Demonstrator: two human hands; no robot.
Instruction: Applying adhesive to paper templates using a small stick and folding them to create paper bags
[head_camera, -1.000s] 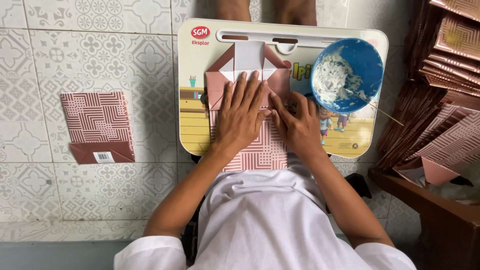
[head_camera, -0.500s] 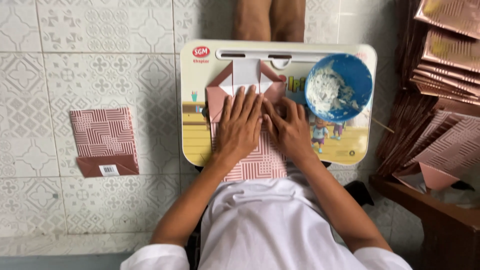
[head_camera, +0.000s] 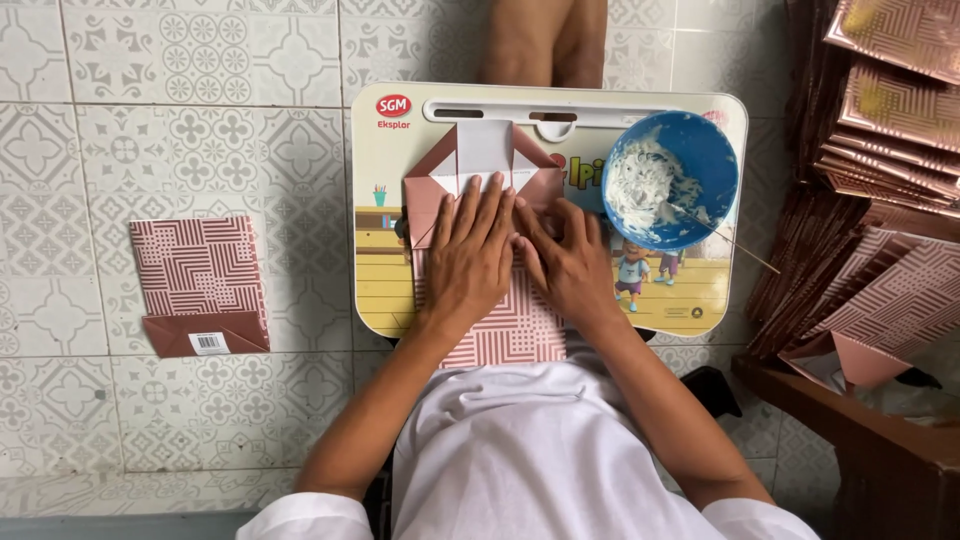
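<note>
A pink patterned paper bag (head_camera: 500, 330) lies flat on a small lap table (head_camera: 385, 200), its bottom end folded open into rose and white flaps (head_camera: 484, 150). My left hand (head_camera: 472, 255) presses flat on the bag just below the flaps, fingers together. Beside it, my right hand (head_camera: 565, 262) pushes down on the right side of the fold with its fingertips. Neither hand grips anything. A blue bowl (head_camera: 712, 150) of white paste with a thin stick in it sits at the table's right end.
A finished patterned bag (head_camera: 200, 280) lies on the tiled floor to the left. Stacks of shiny patterned bags (head_camera: 880, 120) pile up on the right, above a dark wooden ledge (head_camera: 850, 420). A person's legs (head_camera: 545, 40) stand beyond the table.
My hands have shifted only slightly on the fold. The view has drifted downward, so the table sits lower in the picture.
</note>
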